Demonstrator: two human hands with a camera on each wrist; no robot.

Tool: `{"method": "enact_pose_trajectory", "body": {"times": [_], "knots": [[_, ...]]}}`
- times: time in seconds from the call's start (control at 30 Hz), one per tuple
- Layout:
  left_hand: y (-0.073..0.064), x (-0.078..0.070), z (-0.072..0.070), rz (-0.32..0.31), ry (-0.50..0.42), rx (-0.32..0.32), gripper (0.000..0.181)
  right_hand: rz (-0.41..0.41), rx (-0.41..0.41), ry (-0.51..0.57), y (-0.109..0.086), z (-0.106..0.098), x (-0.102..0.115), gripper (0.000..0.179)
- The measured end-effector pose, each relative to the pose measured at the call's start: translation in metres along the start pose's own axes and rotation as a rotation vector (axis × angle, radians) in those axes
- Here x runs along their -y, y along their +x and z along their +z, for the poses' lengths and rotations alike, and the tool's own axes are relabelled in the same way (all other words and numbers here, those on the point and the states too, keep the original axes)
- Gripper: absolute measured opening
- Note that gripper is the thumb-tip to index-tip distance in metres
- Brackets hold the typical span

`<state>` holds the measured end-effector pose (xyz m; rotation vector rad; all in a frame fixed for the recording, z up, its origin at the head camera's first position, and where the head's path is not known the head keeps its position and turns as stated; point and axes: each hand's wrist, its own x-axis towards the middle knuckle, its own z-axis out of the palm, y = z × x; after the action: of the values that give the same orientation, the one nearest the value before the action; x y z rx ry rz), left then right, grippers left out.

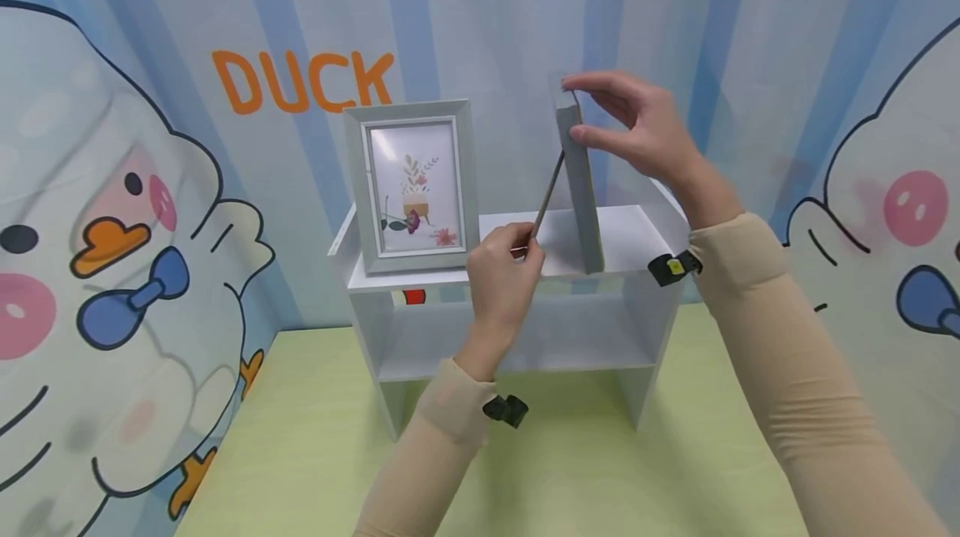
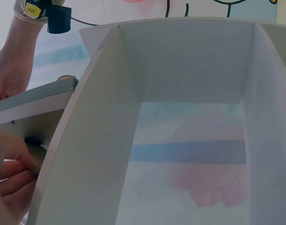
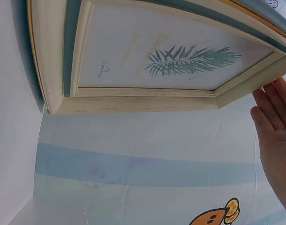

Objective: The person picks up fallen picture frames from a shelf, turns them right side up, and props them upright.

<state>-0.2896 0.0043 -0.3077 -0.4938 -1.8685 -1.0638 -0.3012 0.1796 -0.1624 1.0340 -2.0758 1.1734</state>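
Observation:
A picture frame (image 1: 581, 195) stands edge-on on the top shelf at the right. My right hand (image 1: 641, 124) holds its upper part, thumb on the near edge and fingers at the top corner. The right wrist view shows its cream front (image 3: 138, 104) with a green leaf print. A thin support leg (image 1: 550, 191) slants out from its back, on the left. My left hand (image 1: 506, 274) pinches that leg near its lower end. In the left wrist view, curled fingers (image 2: 16, 173) sit below the frame's grey edge (image 2: 35, 96).
A second picture frame (image 1: 412, 187) with a flower print stands upright at the left of the top shelf. The white two-tier shelf (image 1: 517, 337) rests on a yellow-green surface (image 1: 300, 437). Behind hangs a duck-patterned curtain (image 1: 510, 20).

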Motion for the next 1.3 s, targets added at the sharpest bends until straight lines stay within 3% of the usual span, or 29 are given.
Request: {"method": "enact_pose_trajectory", "body": {"times": [0.23,0.53,0.8,1.1,1.3], "knots": [[0.001,0.006,-0.01,-0.028,0.028,0.019,0.015,-0.063,0.043,0.013,0.008,0.004,-0.024,0.049],[0.001,0.008,-0.016,-0.048,0.034,0.045,0.014,-0.049,0.09,-0.057,0.006,0.01,0.013,0.047],[0.003,0.009,-0.018,-0.057,0.032,0.049,0.013,-0.046,0.093,-0.062,0.006,0.012,0.019,0.046],[0.004,0.008,-0.017,-0.043,0.033,0.055,0.013,-0.07,0.083,-0.035,0.006,0.011,0.013,0.046],[0.005,0.003,-0.019,-0.023,0.017,0.073,0.011,-0.06,0.072,0.045,0.006,0.009,-0.013,0.049]]}}
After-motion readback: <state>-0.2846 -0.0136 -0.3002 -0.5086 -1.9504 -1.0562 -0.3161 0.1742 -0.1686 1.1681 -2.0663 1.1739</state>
